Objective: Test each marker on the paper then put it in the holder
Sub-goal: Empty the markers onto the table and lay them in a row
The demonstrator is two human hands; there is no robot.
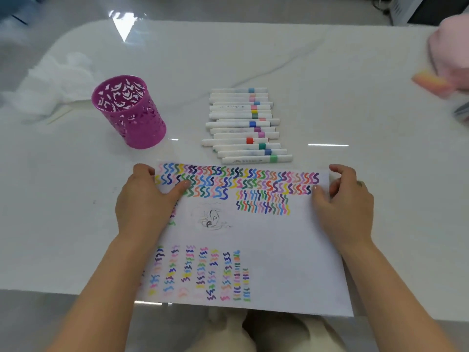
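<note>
A white sheet of paper [253,232], covered with rows of coloured squiggles and a small pencil sketch, lies at the table's near edge. My left hand [144,199] grips its far left corner, thumb on top. My right hand [345,199] grips its far right corner the same way. Beyond the paper, several white capped markers [243,124] with coloured bands lie side by side in a row. To their left stands the purple perforated holder [128,110], upright, with no markers in it.
The white glossy table [330,85] has crumpled white tissue [55,82] at the far left. At the far right edge there is a blurred pink object [449,49] and an orange block [431,82]. The paper's near edge overhangs the table front.
</note>
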